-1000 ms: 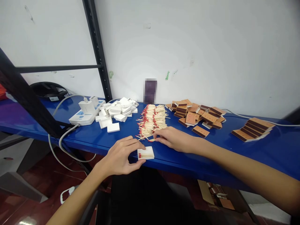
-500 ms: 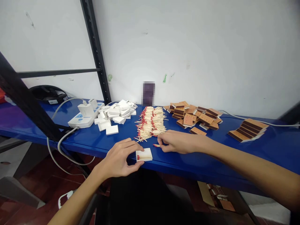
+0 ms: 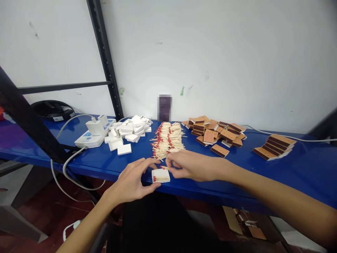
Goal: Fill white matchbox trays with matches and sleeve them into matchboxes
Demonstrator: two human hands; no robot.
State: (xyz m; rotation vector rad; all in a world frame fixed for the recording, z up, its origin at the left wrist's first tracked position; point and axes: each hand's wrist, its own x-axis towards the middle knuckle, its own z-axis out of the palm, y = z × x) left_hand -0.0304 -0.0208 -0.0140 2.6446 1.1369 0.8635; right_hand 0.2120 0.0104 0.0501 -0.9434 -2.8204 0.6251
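Since the last frame, right hand [image 3: 188, 165] has come in from beside the pile [image 3: 168, 138] to the tray [image 3: 161, 171], bringing its pinched matches [image 3: 163, 167] with it; left forefinger has lifted off the tray's far edge. Tray sits in about the same spot, by the front edge of the blue surface [image 3: 143, 149].

Step in hand, by the look: loading matches into the tray, partly filled; a row of loose matches [image 3: 160, 179] lies along its near side, red heads left. Next move seems to call for lowering the pinched ones in level, heads the same way, then letting go without knocking that row.

Right fingers are narrow, holding the matches near the plain ends; count unclear. Heads point left, above the tray's far right part, not down with the row. Left hand [image 3: 133, 177] is spread around the tray's left end, thumb at the near edge; can't tell if the other fingers press the far side.

White trays [image 3: 131, 126] heaped left, brown boxes [image 3: 210, 130] right.
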